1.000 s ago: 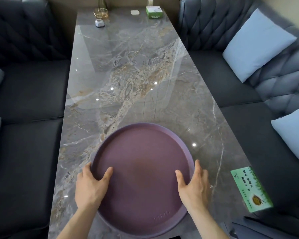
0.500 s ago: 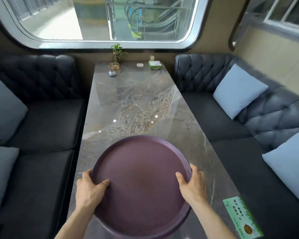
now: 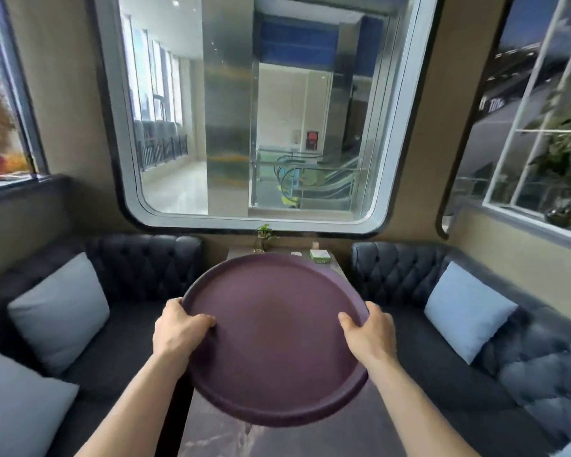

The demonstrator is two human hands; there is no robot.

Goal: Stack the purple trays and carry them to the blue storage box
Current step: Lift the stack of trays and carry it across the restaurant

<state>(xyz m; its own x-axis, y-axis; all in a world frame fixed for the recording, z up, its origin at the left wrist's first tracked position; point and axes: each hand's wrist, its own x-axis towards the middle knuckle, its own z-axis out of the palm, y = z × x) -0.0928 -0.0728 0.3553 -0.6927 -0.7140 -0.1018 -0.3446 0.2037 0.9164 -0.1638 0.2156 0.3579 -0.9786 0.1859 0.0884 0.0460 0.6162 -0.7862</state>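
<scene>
The purple tray (image 3: 274,338), flat on the desk (image 3: 277,437) a second ago, is now lifted clear of it and held at chest height, so carrying has likely begun. Round, it has no long axis; its open face tilts toward the person. Left hand (image 3: 178,328) and right hand (image 3: 369,331) clamp opposite rims, thumbs inside, fingers curled underneath. No blue box shows.

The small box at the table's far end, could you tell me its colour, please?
Green and white small box, seen in the head view.
</scene>
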